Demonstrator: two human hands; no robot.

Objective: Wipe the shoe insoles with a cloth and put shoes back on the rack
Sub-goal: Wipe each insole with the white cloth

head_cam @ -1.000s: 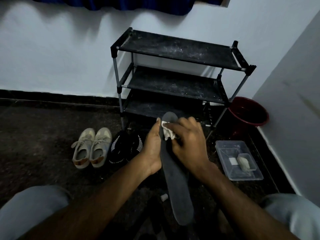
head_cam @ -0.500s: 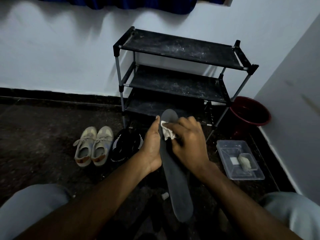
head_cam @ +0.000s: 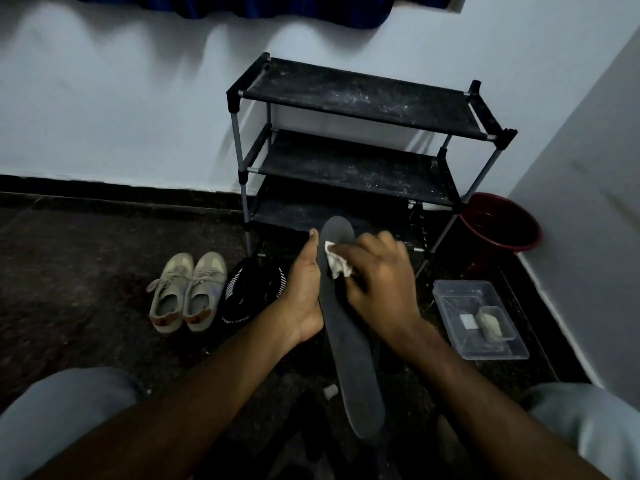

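Front and centre, w/ the rack (head_cam: 356,98) at 12 o'clock, the L hand (head_cam: 304,289) holds the dark insole (head_cam: 349,358) by its edge, thumb up, fingers hidden behind it, while the R hand (head_cam: 377,278) pinches a small white cloth (head_cam: 336,263) and presses it on the insole's far end. Wiping looks mid-way at best: the insole is out of its shoe. The beige shoes (head_cam: 187,292) at 9 o'clock and the black pair (head_cam: 249,292) beside them sit on the floor w/ no shoe visible on the rack, so re-fitting and shelving are probably all left.
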